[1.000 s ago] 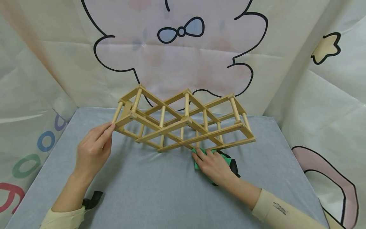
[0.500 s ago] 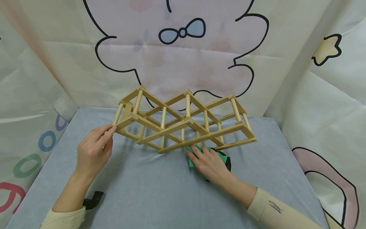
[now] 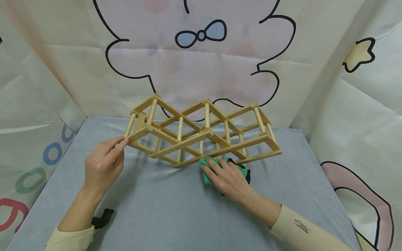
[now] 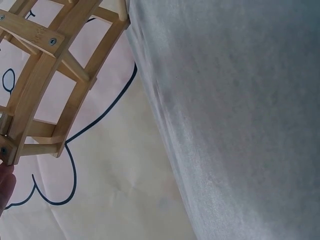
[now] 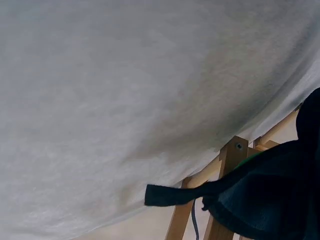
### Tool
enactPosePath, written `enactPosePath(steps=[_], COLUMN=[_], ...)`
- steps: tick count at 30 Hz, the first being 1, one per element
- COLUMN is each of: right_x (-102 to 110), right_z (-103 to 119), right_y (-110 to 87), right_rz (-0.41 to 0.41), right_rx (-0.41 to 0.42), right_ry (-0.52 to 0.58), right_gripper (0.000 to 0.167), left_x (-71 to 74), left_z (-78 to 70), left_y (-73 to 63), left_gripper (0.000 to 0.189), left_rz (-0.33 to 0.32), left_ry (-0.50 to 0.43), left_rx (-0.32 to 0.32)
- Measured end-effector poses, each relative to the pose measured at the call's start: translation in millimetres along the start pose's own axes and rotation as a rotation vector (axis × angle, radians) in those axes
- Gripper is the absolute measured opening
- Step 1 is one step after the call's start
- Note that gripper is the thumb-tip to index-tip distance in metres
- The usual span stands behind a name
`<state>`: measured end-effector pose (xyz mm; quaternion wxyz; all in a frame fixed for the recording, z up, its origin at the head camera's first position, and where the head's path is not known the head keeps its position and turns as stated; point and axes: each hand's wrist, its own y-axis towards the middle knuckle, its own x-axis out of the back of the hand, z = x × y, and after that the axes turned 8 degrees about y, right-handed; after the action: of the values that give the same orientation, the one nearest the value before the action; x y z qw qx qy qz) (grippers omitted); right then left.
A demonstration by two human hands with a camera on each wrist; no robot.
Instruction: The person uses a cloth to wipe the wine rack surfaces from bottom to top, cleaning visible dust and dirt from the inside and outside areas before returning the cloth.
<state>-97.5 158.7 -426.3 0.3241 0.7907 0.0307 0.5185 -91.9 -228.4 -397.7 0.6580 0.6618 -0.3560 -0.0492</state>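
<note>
A pale wooden lattice rack, its slats crossing in zigzags between round dowels, stretches across the table. My left hand pinches its left corner between thumb and fingertips. In the left wrist view, slats of the rack fill the upper left, with only bits of the fingers showing. My right hand grips a bunched green fabric piece with black parts close against the rack's front lower bar. The right wrist view shows its dark portion and a short strap; the hand itself is hidden there.
A grey-blue cloth covers the table. Behind it hangs a printed backdrop, with printed side sheets at left and right. A black strap hangs at the left wrist.
My right hand has slid left along the rack's front edge with the green fabric piece. The left hand keeps its hold, and the rack stays nearly in place.
</note>
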Motion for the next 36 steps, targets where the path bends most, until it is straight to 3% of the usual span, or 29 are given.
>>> enactPosePath(steps=[6,14,19,36], right_x=[-6,-12,-22,-45], right_z=[4,16,23,47], right_y=[7.5,22.6,31.1,57.6], right_rz=[-0.006,0.158,0.246,0.428], right_rx=[-0.001,-0.016,0.004,0.043], right_ry=[-0.014,-0.053,-0.083,-0.183], right_gripper=[0.035,0.048,0.031,0.034], left_x=[0.1,-0.2,-1.2,0.1], left_z=[-0.1,0.2,0.9,1.9], left_y=[0.1,1.0,0.9,-1.2], left_gripper=[0.046,0.046,0.045,0.044], left_rz=[0.002,0.004,0.009,0.027], left_ry=[-0.003,0.003,0.002,0.015], left_rx=[0.002,0.0,-0.003,-0.006])
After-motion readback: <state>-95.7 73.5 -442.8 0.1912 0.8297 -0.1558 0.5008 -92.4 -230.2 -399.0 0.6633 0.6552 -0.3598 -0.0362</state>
